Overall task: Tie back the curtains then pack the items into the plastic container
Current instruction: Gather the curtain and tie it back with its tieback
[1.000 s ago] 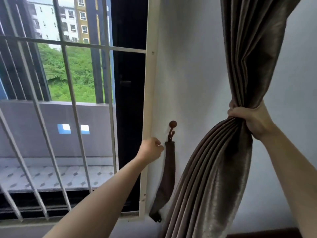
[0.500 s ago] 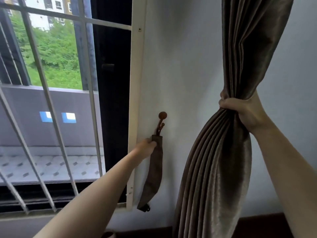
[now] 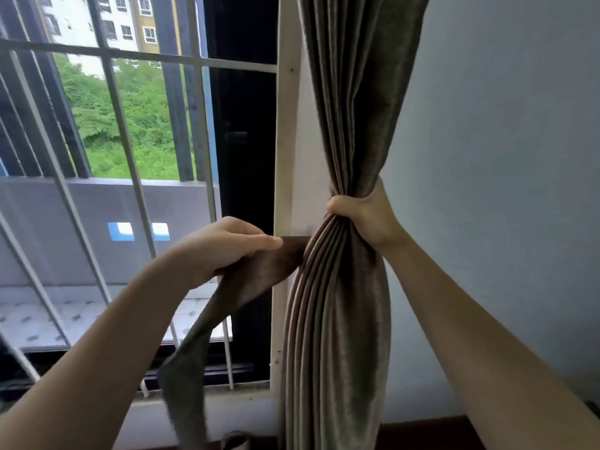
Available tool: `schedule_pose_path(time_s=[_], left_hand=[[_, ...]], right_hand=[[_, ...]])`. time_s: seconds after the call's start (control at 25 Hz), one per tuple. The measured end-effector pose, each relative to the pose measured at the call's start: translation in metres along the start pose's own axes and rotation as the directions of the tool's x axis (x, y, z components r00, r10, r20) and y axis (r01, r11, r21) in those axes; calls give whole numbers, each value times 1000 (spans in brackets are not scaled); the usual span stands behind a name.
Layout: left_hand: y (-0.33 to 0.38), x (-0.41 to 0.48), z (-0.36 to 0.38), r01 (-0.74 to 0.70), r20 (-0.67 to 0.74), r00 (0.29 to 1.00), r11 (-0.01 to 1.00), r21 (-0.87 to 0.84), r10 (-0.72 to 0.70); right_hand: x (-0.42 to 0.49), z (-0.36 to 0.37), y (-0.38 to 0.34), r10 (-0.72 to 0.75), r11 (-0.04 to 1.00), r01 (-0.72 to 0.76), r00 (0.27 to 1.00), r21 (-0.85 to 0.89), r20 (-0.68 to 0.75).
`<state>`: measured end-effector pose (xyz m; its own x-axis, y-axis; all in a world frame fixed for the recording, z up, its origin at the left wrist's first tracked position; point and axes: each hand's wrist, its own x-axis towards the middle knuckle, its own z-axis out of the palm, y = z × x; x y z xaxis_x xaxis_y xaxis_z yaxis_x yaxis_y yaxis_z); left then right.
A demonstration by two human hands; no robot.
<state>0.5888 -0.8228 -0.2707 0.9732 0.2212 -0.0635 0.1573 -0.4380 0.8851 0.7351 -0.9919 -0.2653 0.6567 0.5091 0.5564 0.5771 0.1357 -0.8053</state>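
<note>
Curtain [image 3: 337, 319] bunched beside window frame [image 3: 285, 157], gripped in right hand [image 3: 367, 219]; tieback strap [image 3: 259, 271] pinched in left hand [image 3: 224, 248], stretched toward bundle, not yet wrapped round; packing seemingly not begun, container out of view

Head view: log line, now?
step: tie-back | right hand: grips bunched taupe velvet curtain | left hand: holds matching fabric tie-back strap | strap: not yet around curtain

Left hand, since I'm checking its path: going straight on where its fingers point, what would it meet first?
The left hand, holding the tieback, would likely meet the gathered curtain just below the right hand; depth is unclear.
</note>
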Motion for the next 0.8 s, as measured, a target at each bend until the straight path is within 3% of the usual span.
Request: schedule_pose_path(time_s=[0.16, 0.32, 0.44, 0.64, 0.8], left_hand=[[-4, -22, 5, -137, 72, 987, 988, -76, 143], [-20, -17, 16, -252, -36, 968, 959, -128, 249], [-29, -6, 24, -309, -85, 950, 942, -133, 300], [-19, -2, 48, -374, -139, 927, 883, -283, 348], [-18, 4, 61, -450, -228, 878, 889, -87, 422]], right_hand=[[5, 32, -5, -12, 1000, 12, 999, 13, 32], [11, 50, -6, 41, 999, -39, 998, -27, 52], [13, 56, -10, 26, 997, -26, 1000, -78, 6], [20, 60, -25, 46, 994, -57, 991, -90, -123], [26, 61, -39, 82, 993, -94, 983, -68, -164]])
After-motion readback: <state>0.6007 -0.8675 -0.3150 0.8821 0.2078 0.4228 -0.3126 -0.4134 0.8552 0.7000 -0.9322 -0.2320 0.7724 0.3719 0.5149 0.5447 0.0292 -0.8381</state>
